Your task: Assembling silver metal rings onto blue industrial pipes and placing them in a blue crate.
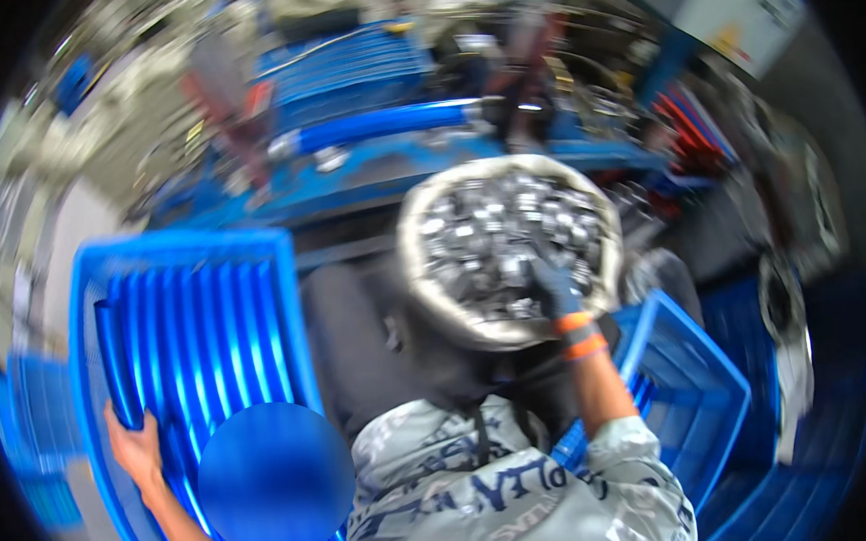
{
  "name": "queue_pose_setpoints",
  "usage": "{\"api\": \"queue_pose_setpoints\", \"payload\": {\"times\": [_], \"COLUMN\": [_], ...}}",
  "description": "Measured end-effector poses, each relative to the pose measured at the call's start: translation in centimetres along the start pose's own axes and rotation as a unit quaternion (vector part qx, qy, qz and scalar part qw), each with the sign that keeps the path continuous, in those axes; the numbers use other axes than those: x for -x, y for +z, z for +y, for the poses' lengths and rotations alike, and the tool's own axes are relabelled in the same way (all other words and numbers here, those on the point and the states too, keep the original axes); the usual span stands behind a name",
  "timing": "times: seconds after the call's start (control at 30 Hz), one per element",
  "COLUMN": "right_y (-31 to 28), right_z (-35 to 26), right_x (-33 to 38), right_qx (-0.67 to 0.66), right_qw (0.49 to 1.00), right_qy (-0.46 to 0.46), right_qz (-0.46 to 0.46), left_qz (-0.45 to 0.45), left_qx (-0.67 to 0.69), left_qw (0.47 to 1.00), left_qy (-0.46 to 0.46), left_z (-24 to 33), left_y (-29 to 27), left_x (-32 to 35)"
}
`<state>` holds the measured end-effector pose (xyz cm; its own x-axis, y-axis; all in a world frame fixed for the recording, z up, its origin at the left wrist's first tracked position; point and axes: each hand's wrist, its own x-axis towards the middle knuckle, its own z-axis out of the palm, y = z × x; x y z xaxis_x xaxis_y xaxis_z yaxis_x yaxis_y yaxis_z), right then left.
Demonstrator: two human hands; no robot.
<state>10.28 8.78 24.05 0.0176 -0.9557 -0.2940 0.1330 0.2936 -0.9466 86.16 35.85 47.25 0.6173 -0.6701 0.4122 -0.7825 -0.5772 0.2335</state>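
Observation:
A row of shiny blue tubes (pixel 196 332) lies lengthwise in a blue plastic crate (pixel 303 316) on my left. At the crate's left side my bare left hand (pixel 137 445) is closed round one blue tube (pixel 115 361), thumb on one side and fingers on the other. My right hand (pixel 554 289), in a dark glove with orange bands at the wrist, reaches into a round container with a pale rim (pixel 414 242). Small silvery metal parts (pixel 494 228) fill that container. Motion blur smears the right fingertips among the parts, so their grip is unclear.
Ahead, a blue tube (pixel 386 124) lies across a blue bench frame (pixel 351 192) between two reddish upright parts. Another blue crate (pixel 699 394) stands tilted at my right, with further blue crates (pixel 44 408) at far left. A round blurred patch hides some tubes.

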Motion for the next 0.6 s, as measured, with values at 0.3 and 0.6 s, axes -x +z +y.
{"api": "queue_pose_setpoints", "payload": {"times": [0.3,0.6], "right_y": [7.2,7.1], "right_z": [-8.5,-11.8], "right_x": [9.8,10.2], "right_qx": [-0.297,0.08], "right_qw": [0.927,0.969], "right_qy": [-0.074,-0.18], "right_qz": [-0.217,-0.149], "left_qz": [-0.255,-0.299], "left_qx": [0.204,0.198], "left_qw": [0.832,0.805], "left_qy": [0.449,0.473], "left_z": [37.8,39.3], "left_y": [5.0,6.6], "left_x": [6.7,6.6]}}
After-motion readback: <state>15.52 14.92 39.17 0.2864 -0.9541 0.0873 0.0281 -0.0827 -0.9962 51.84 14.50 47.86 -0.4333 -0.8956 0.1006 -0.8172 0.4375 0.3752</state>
